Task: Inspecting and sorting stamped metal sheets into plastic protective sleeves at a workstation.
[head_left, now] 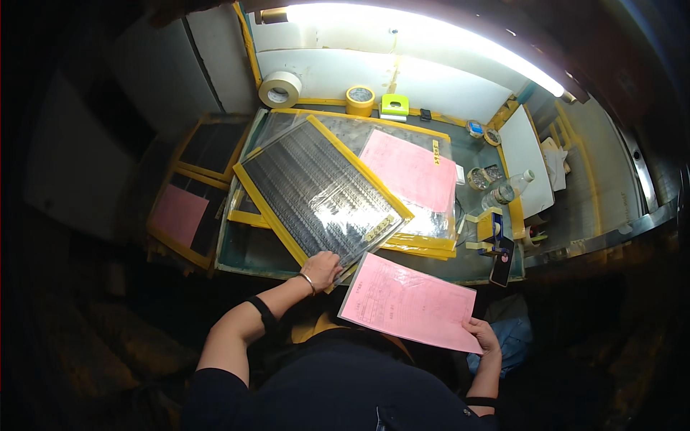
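Observation:
My left hand (320, 271) is closed at the near corner of a yellow-edged plastic sheet (309, 187), its fingers curled over the edge. This sheet looks dark and ribbed under a glossy surface, and lies slanted on top of a stack of similar yellow-edged sheets (424, 248). In my right hand (483, 336) is a pink printed paper (410, 302) in a clear sleeve, pinched by its right-hand corner and held before my body at the table's near edge. Another pink paper (410, 169) lies on the stack, partly covered by the slanted sheet.
A tape roll (280, 90), yellow tape (360, 100) and green hole punch (394, 106) line the back. Right of the stack stand a plastic bottle (509, 188), tape dispenser (491, 228) and phone (502, 264). More yellow-edged sheets (188, 172) lie at left under a bright tube lamp (431, 32).

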Available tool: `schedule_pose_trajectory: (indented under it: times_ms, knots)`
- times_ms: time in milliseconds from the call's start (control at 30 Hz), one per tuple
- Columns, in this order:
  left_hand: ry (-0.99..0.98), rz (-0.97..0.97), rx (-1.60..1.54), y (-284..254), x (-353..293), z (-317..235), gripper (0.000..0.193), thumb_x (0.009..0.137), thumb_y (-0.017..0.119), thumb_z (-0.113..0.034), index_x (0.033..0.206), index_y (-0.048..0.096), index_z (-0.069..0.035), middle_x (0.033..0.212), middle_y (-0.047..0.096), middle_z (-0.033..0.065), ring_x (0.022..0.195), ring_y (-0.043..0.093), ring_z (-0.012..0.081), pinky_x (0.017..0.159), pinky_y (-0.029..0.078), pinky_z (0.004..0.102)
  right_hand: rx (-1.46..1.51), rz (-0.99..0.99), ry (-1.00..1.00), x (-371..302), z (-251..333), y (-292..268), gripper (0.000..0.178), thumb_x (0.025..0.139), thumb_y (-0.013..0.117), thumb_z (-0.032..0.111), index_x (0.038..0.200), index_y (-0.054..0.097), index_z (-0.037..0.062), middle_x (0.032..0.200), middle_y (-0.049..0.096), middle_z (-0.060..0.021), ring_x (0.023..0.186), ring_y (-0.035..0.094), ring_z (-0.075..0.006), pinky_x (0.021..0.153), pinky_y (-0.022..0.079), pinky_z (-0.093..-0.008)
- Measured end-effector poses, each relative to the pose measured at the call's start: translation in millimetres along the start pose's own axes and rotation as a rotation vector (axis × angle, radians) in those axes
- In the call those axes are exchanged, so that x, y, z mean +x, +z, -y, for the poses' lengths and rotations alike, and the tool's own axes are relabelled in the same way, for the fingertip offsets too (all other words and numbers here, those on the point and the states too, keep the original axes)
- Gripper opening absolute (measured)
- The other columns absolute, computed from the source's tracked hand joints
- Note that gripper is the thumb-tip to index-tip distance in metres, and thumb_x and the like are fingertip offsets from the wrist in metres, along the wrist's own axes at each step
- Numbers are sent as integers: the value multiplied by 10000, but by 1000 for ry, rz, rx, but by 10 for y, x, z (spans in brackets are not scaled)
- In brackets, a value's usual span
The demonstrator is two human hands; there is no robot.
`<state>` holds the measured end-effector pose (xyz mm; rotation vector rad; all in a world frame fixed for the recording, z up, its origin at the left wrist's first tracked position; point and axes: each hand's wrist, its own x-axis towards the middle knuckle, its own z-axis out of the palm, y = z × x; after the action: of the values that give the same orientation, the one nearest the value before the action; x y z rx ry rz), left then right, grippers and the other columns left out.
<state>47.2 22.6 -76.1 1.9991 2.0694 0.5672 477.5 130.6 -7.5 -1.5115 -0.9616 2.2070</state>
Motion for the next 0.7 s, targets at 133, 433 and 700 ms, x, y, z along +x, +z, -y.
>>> schedule_pose_trajectory:
  times_ms: [133,433,700]
  knots:
    - [-88,-33,-270,-321,7,39,182,777,551,-187,718,489,-27,672,487,112,642,502,254,589,405,340,38,-5,-21,62,4,-2,243,781,569,82,984,566,-50,903,605,-89,753,590,-147,694,473,-255]
    - [-240,-64,-562,-1216,-38,-192,179,765,581,-154,702,504,-5,581,475,82,528,464,160,505,377,286,79,-123,-234,434,41,474,220,805,552,110,987,561,-13,836,596,-50,670,569,-109,577,476,-230]
    - [-164,-66,-504,-1213,-144,-271,139,757,595,-106,690,518,-12,565,453,29,523,430,88,484,359,244,216,405,-282,757,237,1721,771,813,523,42,1340,-34,123,1289,288,-193,1064,475,-296,851,446,-331]
